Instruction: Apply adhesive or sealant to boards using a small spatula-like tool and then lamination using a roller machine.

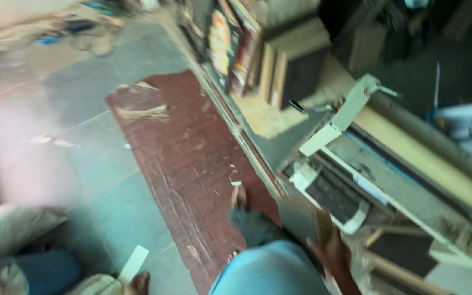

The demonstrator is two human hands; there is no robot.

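Observation:
The view is blurred by motion. My right hand [332, 252] is low at the bottom centre-right, beside my light blue shirt [271, 270]. Its fingers are closed on the lower edge of a flat grey board [297, 217] with a wooden rim, held upright next to my leg. My foot [239, 196] stands on a reddish-brown mat [187, 158]. My left hand is out of sight.
A white-framed machine [345, 164] with a long beige roll [427, 158] stands at the right. Framed pictures and wooden frames [258, 54] lean in a stack at the top centre. Grey floor tiles [105, 180] lie left. Another person's foot [139, 282] and pale bundles [12, 229] fill the bottom left.

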